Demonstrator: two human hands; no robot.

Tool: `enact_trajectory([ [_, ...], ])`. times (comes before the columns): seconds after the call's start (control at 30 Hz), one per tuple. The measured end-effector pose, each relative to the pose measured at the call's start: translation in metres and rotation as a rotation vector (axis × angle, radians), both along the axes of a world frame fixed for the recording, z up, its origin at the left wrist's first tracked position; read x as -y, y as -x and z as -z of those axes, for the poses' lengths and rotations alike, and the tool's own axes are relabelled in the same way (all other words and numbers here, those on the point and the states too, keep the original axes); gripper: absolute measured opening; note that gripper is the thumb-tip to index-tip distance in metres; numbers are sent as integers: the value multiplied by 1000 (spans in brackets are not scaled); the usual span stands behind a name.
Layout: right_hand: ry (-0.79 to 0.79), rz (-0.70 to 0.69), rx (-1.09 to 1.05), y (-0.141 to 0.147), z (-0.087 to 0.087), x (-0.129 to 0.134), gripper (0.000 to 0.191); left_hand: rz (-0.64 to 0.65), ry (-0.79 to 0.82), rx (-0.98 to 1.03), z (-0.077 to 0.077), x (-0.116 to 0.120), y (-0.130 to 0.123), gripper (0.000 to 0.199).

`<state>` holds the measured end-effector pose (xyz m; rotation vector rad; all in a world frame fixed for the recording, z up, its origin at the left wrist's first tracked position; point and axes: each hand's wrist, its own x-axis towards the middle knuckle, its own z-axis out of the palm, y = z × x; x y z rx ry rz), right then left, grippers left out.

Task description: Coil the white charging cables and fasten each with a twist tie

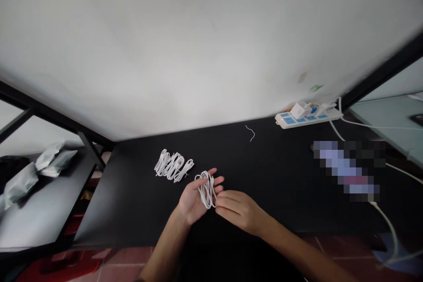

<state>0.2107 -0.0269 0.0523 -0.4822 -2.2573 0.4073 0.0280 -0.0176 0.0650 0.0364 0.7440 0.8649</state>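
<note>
A coiled white cable (pixel 206 191) lies across the palm and fingers of my left hand (pixel 192 202), with the thumb resting over its loops. My right hand (pixel 239 210) is closed at the coil's right side, fingertips pinched together against the lower loops. It seems to grip part of the cable, though the fingers hide the exact spot. Just beyond my left hand, several bundled white cables (pixel 173 166) sit side by side on the black table (pixel 139 211). A short thin white tie (pixel 251 133) lies near the table's back edge.
A white power strip (pixel 284 122) with chargers plugged in stands at the back right against the wall. Nearer me is a blurred-out device (pixel 343 169) with a white cord (pixel 390 220). Plastic packets (pixel 21 185) rest on a surface at left, past a black metal frame (pixel 90 150).
</note>
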Motion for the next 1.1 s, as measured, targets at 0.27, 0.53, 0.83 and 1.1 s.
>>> enact_trajectory([
  [0.27, 174, 490, -273, 22, 16, 20, 23, -346, -253, -176, 8, -2, -28, 53],
  [0.53, 200, 546, -295, 49, 20, 4, 40, -328, -64, 26, 11, -2, -48, 47],
  [0.83, 404, 528, -387, 51, 18, 4, 34, -352, -98, -82, 14, -2, -53, 48],
  [1.1, 595, 503, -140, 35, 20, 19, 58, -525, -367, -303, 3, 0, -57, 34],
])
